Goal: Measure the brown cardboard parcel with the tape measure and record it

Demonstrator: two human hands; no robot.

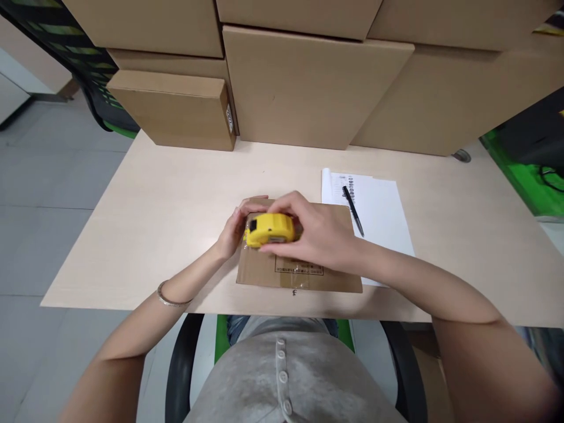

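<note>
A yellow tape measure [272, 228] is in my right hand [325, 236], its fingers and thumb closed around the case. The tape measure is over the upper left part of a flat brown cardboard box [259, 271], which lies at the table's near side. Clear tape and a printed frame show on the box. My left hand [232, 232] is against the box's left end, with fingers along its far left corner. The tape measure partly covers that corner, so I cannot see whether the left fingers also touch the tape's end.
White paper sheets [388, 211] lie right of the box, partly under it, with a black pen [353, 211] on top. Large cardboard boxes [304, 88] line the table's [154, 205] far edge. A smaller carton [185, 114] stands at the back left.
</note>
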